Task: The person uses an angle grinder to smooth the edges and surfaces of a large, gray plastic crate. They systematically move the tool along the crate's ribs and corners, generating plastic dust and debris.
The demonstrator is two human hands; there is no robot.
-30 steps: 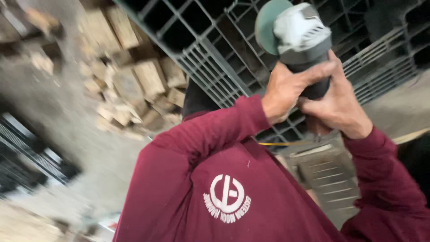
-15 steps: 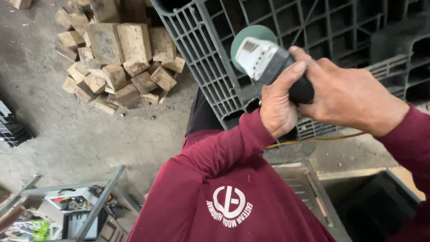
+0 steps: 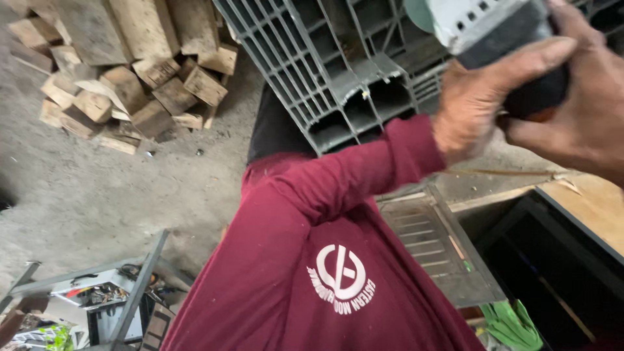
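Gripping the angle grinder (image 3: pixel 504 39) w/ both hands, left hand (image 3: pixel 484 97) & right hand (image 3: pixel 572 110) fingers wrapped tight round its body above the grey plastic pallet (image 3: pixel 338 71); next needs steady aim.

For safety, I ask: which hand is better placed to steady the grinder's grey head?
Likely left hand: it wraps the grinder body beside the grey head; right hand grips further back.

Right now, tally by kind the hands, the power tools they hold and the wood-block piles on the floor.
Hands: 2, left hand and right hand, both closed on the tool
Power tools: 1, grinder
Piles: 1, wood-block pile
Total: 4
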